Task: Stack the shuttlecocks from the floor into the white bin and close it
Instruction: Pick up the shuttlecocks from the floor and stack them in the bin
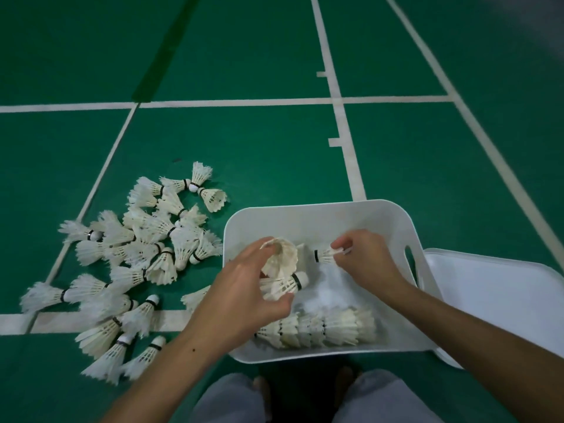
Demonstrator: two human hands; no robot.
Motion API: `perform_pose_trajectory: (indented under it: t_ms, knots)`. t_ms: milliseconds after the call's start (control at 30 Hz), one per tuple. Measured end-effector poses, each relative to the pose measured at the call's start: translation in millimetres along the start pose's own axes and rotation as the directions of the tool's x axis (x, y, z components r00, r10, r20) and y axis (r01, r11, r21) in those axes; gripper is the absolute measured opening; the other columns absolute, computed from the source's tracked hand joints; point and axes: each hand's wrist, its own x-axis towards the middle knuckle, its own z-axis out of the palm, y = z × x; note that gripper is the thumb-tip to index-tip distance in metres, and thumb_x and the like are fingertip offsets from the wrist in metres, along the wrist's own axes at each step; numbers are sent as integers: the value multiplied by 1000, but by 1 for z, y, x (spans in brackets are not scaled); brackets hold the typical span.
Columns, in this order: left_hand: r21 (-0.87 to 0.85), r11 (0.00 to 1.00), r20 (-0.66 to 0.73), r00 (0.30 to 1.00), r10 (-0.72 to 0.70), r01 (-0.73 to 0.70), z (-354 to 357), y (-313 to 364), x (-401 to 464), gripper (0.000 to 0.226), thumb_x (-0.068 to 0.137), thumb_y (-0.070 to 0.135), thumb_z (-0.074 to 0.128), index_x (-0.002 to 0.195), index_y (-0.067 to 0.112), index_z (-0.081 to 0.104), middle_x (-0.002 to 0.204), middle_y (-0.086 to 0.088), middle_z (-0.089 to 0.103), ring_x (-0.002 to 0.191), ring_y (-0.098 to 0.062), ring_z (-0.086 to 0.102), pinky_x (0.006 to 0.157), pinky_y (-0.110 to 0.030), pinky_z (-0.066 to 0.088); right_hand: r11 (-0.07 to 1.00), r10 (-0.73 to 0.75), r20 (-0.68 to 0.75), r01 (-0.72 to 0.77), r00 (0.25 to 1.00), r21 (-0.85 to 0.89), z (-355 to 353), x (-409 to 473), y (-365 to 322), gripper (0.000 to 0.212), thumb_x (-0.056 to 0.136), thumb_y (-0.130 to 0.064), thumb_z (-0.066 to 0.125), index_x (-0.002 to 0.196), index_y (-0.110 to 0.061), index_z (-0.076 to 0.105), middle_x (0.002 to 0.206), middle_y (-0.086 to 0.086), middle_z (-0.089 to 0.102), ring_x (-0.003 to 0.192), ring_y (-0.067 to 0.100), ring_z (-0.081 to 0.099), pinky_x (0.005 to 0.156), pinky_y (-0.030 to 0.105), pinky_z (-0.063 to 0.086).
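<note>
Head camera looks down on a nested row of shuttlecocks (pixel 317 329) lying along the white bin's (pixel 320 213) near wall. Above it, the left hand (pixel 244 288) clasps two shuttlecocks while the right hand (pixel 363 254) pinches one by its feathers, probably to nest them. Beyond, a loose pile (pixel 137 257) waits on the green floor (pixel 244 50); the lid (pixel 494 288) lies right, off.

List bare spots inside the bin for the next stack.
White plastic bin: bare floor between nested shuttlecock row and far wall, right of both hands. Crowded: near wall, and the green floor's loose shuttlecock pile.
</note>
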Motion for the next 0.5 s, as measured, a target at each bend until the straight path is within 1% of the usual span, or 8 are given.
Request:
perform_pose_trajectory:
  t_ms: [33, 100, 233, 300, 367, 400, 467, 500]
  knots:
    - [13, 1000, 14, 1000, 5, -5, 0, 0, -2, 79, 80, 50, 77, 152, 29, 50, 161, 21, 39, 142, -1, 45, 115, -31, 45, 1000, -2, 23, 2, 1000, -12, 7, 6, -2, 20, 85, -5, 74, 103, -12, 81, 101, 5, 79, 89, 18, 71, 89, 34, 59]
    - [34, 999, 30, 999, 11, -12, 0, 1, -5, 81, 81, 51, 76, 153, 29, 48, 162, 21, 38, 142, 1, 43, 116, -28, 42, 1000, 7, 85, -7, 996, 2, 21, 16, -6, 23, 84, -5, 72, 102, -15, 81, 99, 2, 79, 89, 18, 71, 88, 33, 59]
    - [63, 998, 54, 999, -3, -1, -3, 2, -12, 82, 83, 49, 78, 155, 30, 45, 162, 25, 35, 142, 4, 39, 117, -16, 33, 998, 30, 190, -41, 981, 56, 46, 24, -5, 17, 80, -21, 75, 92, -33, 77, 92, -10, 75, 86, 13, 71, 85, 38, 62]
    - [67, 998, 74, 997, -13, 8, -2, 2, -12, 83, 82, 51, 77, 155, 29, 45, 161, 24, 36, 141, 4, 40, 117, -18, 35, 992, 41, 213, -65, 976, 109, 53, 24, -6, 18, 85, -16, 76, 96, -31, 76, 96, -5, 75, 84, 13, 70, 80, 31, 62]
    - [74, 997, 108, 994, -21, 13, 2, 4, -8, 85, 81, 52, 76, 156, 27, 44, 162, 22, 36, 142, 1, 41, 115, -17, 35, 968, 71, 235, -123, 969, 217, 54, 25, -5, 18, 90, -4, 73, 104, -16, 76, 92, 2, 73, 73, 13, 68, 63, 19, 57]
    - [79, 997, 129, 991, -26, 16, 5, 6, -5, 85, 82, 51, 76, 156, 26, 44, 162, 21, 36, 143, 0, 41, 113, -15, 34, 961, 73, 247, -135, 966, 242, 52, 24, -6, 19, 91, 0, 72, 105, -12, 75, 89, 3, 72, 69, 14, 67, 59, 17, 54]
    - [72, 997, 165, 986, -37, 25, 12, 11, 2, 83, 83, 49, 77, 156, 25, 44, 160, 18, 40, 140, -2, 43, 108, -13, 33, 964, 41, 249, -104, 968, 245, 48, 26, -3, 24, 90, 0, 73, 110, -13, 74, 92, 2, 71, 76, 16, 67, 60, 13, 52]
    - [67, 997, 182, 982, -43, 31, 15, 12, 7, 82, 83, 49, 77, 155, 25, 45, 157, 17, 43, 137, -2, 44, 105, -13, 34, 965, 22, 257, -87, 966, 247, 43, 25, -2, 28, 91, -1, 74, 116, -13, 72, 100, 2, 71, 83, 15, 67, 59, 8, 49]
